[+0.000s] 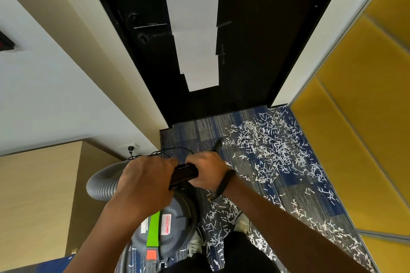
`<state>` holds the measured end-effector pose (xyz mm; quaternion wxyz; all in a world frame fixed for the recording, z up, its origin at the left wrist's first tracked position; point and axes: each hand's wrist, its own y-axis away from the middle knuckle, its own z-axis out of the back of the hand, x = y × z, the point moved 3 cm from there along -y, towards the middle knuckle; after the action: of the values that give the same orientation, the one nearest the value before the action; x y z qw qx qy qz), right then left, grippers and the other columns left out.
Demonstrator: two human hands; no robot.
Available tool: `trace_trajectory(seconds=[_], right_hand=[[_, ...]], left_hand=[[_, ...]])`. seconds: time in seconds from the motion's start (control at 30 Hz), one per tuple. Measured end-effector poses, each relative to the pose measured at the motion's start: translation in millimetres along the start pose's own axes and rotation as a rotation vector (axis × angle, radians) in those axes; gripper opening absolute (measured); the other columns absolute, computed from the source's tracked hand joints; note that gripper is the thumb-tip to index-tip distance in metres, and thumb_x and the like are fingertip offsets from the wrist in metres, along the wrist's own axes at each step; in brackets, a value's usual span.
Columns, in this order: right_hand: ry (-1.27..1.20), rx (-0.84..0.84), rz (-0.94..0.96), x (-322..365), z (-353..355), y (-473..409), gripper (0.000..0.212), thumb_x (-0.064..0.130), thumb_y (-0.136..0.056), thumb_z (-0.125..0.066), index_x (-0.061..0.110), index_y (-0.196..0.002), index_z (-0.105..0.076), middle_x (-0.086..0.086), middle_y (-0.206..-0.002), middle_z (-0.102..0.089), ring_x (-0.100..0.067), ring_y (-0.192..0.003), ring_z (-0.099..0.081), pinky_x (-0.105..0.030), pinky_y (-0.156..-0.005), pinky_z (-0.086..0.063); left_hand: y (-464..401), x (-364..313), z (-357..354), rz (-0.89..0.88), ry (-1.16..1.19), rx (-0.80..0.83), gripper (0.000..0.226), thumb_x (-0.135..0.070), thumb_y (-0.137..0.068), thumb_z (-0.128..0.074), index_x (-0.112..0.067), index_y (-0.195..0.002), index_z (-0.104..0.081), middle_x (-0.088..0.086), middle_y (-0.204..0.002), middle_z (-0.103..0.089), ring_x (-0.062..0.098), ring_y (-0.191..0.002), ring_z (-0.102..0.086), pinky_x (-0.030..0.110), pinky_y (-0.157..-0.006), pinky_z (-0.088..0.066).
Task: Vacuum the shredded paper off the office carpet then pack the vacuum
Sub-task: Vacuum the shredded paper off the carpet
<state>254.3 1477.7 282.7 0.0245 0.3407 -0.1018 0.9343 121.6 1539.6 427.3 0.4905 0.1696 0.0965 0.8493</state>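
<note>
While both hands, left hand (146, 180) and right hand (206, 170), curl fingers round the black vacuum wand (183, 175), white shredded paper (273, 148) lies ahead-right on blue-grey carpet (190, 133); sweep slowly, overlapping passes.

Carpet (195, 133): blue and grey streaked blocks
Shredded paper (273, 146): white slivers
Vacuum (173, 228): grey body, bright green stripe, red-and-white labels, orange square
Hose (104, 182): grey, ribbed
Door (250, 40): black, with white sheets (195, 29)
Wall panels (359, 117): mustard yellow
Wristband (224, 184): black
</note>
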Motion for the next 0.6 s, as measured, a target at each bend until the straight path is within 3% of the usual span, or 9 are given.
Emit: trace_trajectory(seconds=[0.1, 0.23, 0.47, 0.6], right_hand=[[0.014, -0.032, -0.001, 14, -6, 5, 0.018, 0.014, -0.068, -0.076, 0.017, -0.079, -0.062, 0.0, -0.072, -0.065, -0.023, -0.066, -0.063, -0.033, -0.059, -0.052], [0.04, -0.058, 0.001, 24, -11, 10, 0.02, 0.014, -0.067, -0.078, 0.018, -0.08, -0.063, 0.001, -0.071, -0.065, -0.022, -0.064, -0.063, -0.028, -0.059, -0.047], [0.037, -0.019, -0.045, 14, -8, 4, 0.014, 0.009, -0.073, -0.071, 0.014, -0.08, -0.061, -0.001, -0.074, -0.064, -0.021, -0.067, -0.061, -0.037, -0.061, -0.053], [0.042, 0.024, -0.093, -5, 1, -6, 0.017, 0.001, -0.078, -0.07, 0.015, -0.079, -0.06, 0.006, -0.074, -0.059, -0.007, -0.067, -0.05, -0.029, -0.064, -0.05]], left_hand=[[13, 6, -3, -0.017, 0.039, 0.005, 0.039, -0.045, -0.093, -0.059, -0.036, -0.131, -0.054, -0.006, -0.113, -0.071, 0.016, -0.102, -0.07, 0.026, -0.074, -0.048], [23, 10, -9, -0.054, 0.054, -0.019, 0.038, -0.044, -0.094, -0.058, -0.037, -0.132, -0.053, -0.007, -0.113, -0.071, 0.014, -0.101, -0.069, 0.024, -0.071, -0.042], [15, 6, -15, -0.063, 0.007, -0.07, 0.045, -0.047, -0.096, -0.057, -0.033, -0.139, -0.05, -0.004, -0.118, -0.07, 0.018, -0.107, -0.068, 0.028, -0.081, -0.05], [-7, -4, -21, -0.021, -0.004, -0.056, 0.047, -0.046, -0.095, -0.061, -0.03, -0.138, -0.052, -0.001, -0.118, -0.071, 0.022, -0.106, -0.069, 0.033, -0.086, -0.054]])
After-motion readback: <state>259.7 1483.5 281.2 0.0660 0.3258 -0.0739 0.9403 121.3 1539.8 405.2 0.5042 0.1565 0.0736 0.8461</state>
